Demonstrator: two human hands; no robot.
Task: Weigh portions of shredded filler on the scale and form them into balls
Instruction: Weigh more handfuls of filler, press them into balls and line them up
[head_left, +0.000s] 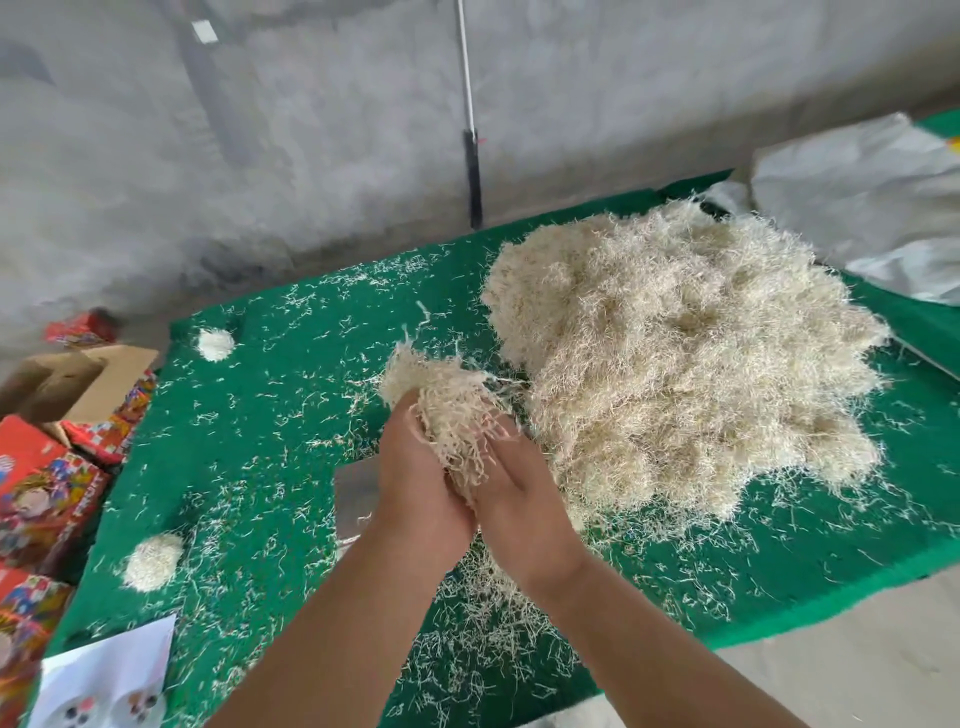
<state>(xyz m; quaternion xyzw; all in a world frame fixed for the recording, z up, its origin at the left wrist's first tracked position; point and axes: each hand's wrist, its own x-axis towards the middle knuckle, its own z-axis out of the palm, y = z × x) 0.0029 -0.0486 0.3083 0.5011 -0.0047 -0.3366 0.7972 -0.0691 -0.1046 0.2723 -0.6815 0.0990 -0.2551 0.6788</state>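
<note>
Both hands are cupped together above the middle of the green-covered counter (249, 415), the left hand (415, 483) and right hand (519, 499) gripping a pale clump of shredded filler (441, 400) between the palms. A large heap of shredded filler (675, 353) covers the counter's far right; two small pale filler balls (154, 561) (215, 344) sit near its left edge.

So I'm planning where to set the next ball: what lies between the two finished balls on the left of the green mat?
In the head view, only green mat with scattered loose shreds lies between the far ball and the near ball.
</note>
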